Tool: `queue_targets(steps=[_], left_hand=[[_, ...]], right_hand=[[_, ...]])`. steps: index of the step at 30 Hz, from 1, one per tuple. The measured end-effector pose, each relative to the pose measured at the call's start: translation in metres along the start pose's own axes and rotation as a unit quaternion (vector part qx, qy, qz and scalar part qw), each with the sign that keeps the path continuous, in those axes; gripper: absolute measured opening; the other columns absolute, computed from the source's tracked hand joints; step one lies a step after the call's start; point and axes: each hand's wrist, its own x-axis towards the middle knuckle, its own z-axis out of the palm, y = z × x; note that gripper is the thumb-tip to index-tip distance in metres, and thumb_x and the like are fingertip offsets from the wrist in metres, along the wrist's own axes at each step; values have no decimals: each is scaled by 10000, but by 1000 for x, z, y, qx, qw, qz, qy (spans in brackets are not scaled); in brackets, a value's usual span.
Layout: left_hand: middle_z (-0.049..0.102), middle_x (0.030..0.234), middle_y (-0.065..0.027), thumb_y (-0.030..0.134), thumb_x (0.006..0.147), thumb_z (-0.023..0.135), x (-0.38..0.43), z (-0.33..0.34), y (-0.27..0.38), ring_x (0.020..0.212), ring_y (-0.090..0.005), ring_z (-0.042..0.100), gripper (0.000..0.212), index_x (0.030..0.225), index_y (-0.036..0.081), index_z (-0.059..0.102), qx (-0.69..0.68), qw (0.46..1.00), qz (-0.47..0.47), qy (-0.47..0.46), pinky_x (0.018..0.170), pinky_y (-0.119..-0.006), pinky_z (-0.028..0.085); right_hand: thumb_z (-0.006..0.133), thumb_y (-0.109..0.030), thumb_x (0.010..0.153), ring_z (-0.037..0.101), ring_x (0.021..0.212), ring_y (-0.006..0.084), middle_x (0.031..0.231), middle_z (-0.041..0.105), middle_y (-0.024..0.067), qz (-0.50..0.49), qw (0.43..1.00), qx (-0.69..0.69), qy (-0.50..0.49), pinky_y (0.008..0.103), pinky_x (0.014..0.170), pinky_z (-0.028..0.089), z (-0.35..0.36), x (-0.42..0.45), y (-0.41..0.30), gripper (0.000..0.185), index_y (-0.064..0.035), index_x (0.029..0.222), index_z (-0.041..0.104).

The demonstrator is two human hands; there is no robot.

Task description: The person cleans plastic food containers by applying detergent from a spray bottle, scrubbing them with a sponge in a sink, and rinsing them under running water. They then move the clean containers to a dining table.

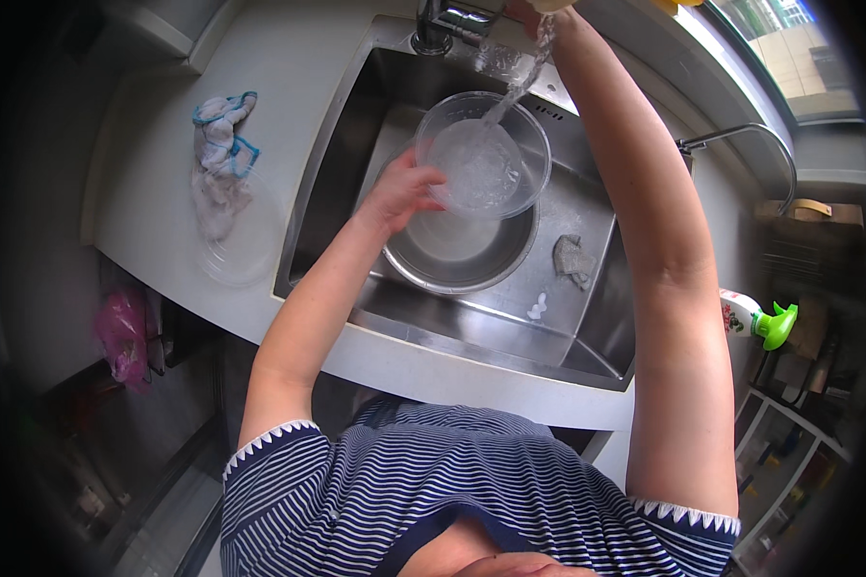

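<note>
My left hand (403,189) grips the left rim of a clear round plastic bowl (538,155), tilted over the sink. A stream of water (523,83) falls into the bowl, and churning water shows inside it. Below stands a round stainless steel basin (462,280) holding cloudy liquid, on the floor of the steel sink (433,328). Reaching up past the chrome faucet (433,32), my right hand (528,16) is at the top edge of the view, mostly cut off. A pale object (550,4) sits by it where the water starts; whether the hand grips it is unclear.
A grey scouring cloth (573,260) and white foam (538,306) lie on the sink floor, right. On the left counter are a blue-edged white cloth (220,141) and a clear plastic lid (234,252). At right stand a thin curved spout (776,141) and a green-trigger spray bottle (742,311).
</note>
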Motion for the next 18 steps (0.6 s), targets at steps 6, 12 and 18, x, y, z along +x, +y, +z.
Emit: queue_targets(steps=[6,12,18], left_hand=[[538,992,-63,27,682,559,-5,5,-5,815,-151,568,514,1181,77,450,50,998,37,11,562,-276,519],[543,998,-62,21,664,552,2,50,-13,817,-142,564,575,1222,62,415,102,994,27,-36,572,-250,505],[536,1012,-70,-12,642,529,26,112,-74,814,-156,561,667,1276,63,334,99,991,11,-90,541,-258,494]], right_hand=[[524,-109,810,585,857,167,979,587,79,63,978,88,177,271,678,489,-21,-135,30,276,-25,1072,540],[634,-109,680,561,866,328,917,581,164,205,844,-493,58,400,820,438,-3,-326,223,369,-93,1041,562],[573,-67,714,556,647,191,741,561,77,376,886,-195,186,317,583,482,-23,-349,233,153,-40,864,567]])
